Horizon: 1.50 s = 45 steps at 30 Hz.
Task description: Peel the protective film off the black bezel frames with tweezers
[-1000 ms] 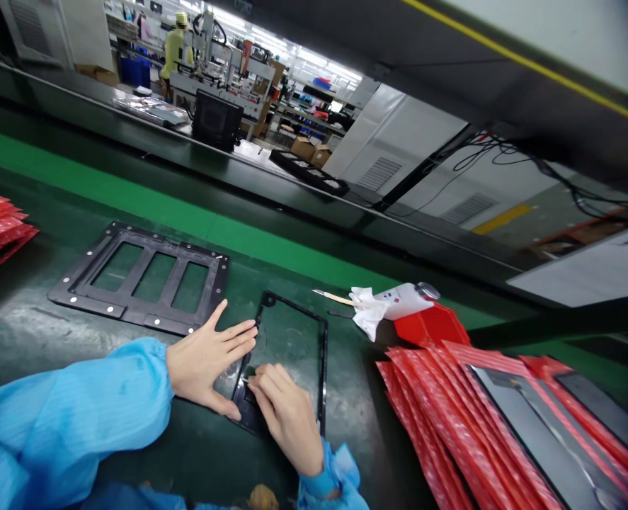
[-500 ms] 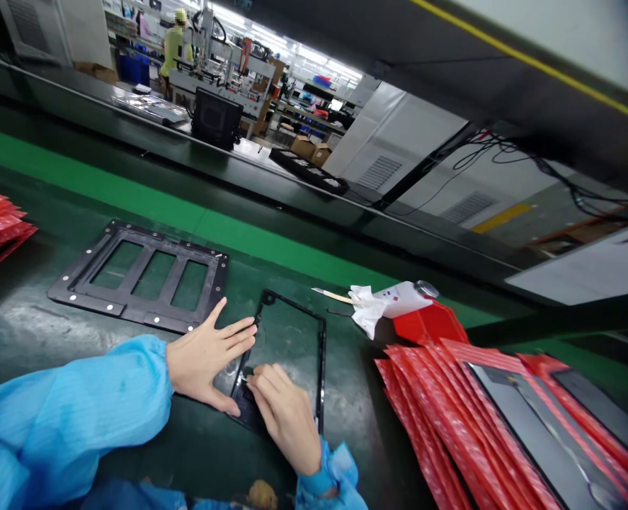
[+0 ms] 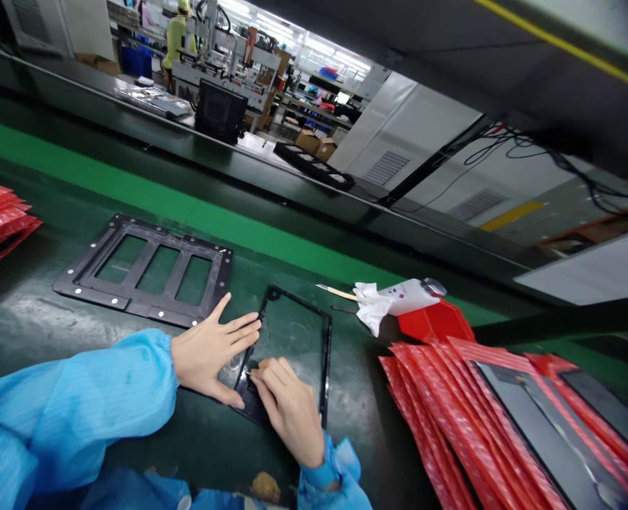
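A thin black rectangular frame (image 3: 328, 354) lies flat on the dark green table in front of me. My left hand (image 3: 212, 350) is spread along its left side, fingertips and thumb touching that edge. Over the lower left part of the frame is my right hand (image 3: 287, 404), its fingers pinched together close to the frame's surface. Whatever the pinch holds, if anything, is hidden by the fingers. Behind my left hand rests a black fixture plate (image 3: 138, 304) with three rectangular openings and pale round dots along its border.
Red bubble-wrap pouches (image 3: 430, 397) are stacked at right, with a grey flat panel (image 3: 526, 418) on top. More red pouches (image 3: 0, 219) lie far left. A white bottle (image 3: 406, 296), a crumpled tissue (image 3: 371, 306), a wooden-handled blade (image 3: 338, 291) and a red tray (image 3: 438, 322) stand beyond the frame.
The whole view has shifted slightly. My right fingers remain pinched at the frame's lower left; a small pale bit seen at their tips before is less visible now. My left hand stays spread on the edge.
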{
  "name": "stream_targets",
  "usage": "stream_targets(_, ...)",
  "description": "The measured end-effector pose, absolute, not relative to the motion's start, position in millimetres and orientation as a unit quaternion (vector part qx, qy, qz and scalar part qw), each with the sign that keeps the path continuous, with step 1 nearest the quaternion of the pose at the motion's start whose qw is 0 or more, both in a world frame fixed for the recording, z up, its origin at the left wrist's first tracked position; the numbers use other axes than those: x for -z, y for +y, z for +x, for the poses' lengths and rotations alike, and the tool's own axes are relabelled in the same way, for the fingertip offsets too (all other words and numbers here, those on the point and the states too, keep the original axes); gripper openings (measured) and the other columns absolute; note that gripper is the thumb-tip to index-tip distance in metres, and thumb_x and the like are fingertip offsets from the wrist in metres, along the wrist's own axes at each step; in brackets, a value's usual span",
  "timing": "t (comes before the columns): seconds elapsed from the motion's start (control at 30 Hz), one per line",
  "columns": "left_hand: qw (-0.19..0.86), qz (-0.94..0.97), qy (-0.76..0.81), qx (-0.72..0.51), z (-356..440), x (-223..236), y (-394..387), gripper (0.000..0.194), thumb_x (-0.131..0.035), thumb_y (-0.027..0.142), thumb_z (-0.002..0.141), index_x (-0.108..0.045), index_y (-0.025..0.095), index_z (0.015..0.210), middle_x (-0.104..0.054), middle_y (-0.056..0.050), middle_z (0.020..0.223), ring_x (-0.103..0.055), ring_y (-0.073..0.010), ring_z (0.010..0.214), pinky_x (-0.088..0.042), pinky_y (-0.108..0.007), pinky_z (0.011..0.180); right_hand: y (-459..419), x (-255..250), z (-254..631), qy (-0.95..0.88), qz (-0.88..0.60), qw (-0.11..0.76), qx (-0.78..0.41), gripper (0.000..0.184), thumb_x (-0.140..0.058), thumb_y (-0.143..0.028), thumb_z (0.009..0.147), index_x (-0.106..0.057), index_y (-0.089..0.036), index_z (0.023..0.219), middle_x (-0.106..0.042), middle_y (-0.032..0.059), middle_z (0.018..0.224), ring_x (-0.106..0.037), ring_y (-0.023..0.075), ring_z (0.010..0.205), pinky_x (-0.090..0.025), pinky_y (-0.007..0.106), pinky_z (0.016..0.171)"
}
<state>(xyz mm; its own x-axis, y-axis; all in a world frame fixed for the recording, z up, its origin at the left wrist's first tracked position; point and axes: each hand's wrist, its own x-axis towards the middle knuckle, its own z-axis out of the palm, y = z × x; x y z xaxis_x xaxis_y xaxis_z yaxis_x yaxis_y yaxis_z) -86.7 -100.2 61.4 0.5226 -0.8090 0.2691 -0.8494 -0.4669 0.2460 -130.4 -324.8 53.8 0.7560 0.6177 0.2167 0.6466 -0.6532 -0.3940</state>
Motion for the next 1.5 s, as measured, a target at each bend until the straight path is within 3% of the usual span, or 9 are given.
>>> stream_targets(0.3, 0.175, 0.853, -0.488, -0.061, -85.9, -60.6, -99.7, 0.096, -0.037, 0.077, 0.08, -0.032, 0.006, 0.144, -0.037, -0.021, 0.147, -0.023, -0.0347, 0.142, 0.014, -0.063, 0.111, -325.1, -54.1, -132.3, -0.377, -0.904, 0.203, 0.007, 0.02, -0.036, -0.018, 0.102, -0.054, -0.02, 0.096, -0.059, 0.0054, 0.09, -0.051, 0.0194, 0.083, -0.043, 0.03, 0.066)
stream_targets(0.9, 0.171, 0.856, -0.483, -0.068, -86.9, -61.5, -100.2, 0.097, -0.043, 0.078, 0.077, -0.034, 0.006, 0.143, -0.038, -0.019, 0.147, -0.023, -0.0363, 0.141, 0.006, -0.066, 0.111, -324.0, -54.0, -133.9, -0.365, -0.907, 0.207, 0.045, 0.021, -0.037, -0.019, 0.101, -0.055, -0.021, 0.092, -0.06, 0.006, 0.09, -0.054, 0.0195, 0.082, -0.044, 0.03, 0.065)
stream_targets(1.23, 0.173, 0.853, -0.488, -0.066, -86.0, -60.8, -99.7, 0.098, -0.038, 0.078, 0.079, -0.033, 0.005, 0.143, -0.037, -0.02, 0.147, -0.024, -0.0344, 0.142, 0.01, -0.063, 0.112, -324.9, -52.8, -132.0, -0.368, -0.906, 0.206, 0.039, 0.02, -0.037, -0.019, 0.101, -0.055, -0.021, 0.093, -0.06, 0.0056, 0.09, -0.053, 0.0195, 0.083, -0.043, 0.03, 0.066)
stream_targets(1.5, 0.176, 0.855, -0.484, -0.065, -86.6, -60.8, -100.2, 0.096, -0.043, 0.077, 0.077, -0.036, 0.008, 0.143, -0.038, -0.019, 0.147, -0.024, -0.037, 0.141, 0.007, -0.066, 0.111, -323.8, -53.1, -134.7, -0.386, -0.902, 0.19, 0.032, 0.022, -0.035, -0.018, 0.101, -0.055, -0.021, 0.092, -0.059, 0.0051, 0.086, -0.054, 0.019, 0.08, -0.044, 0.029, 0.064)
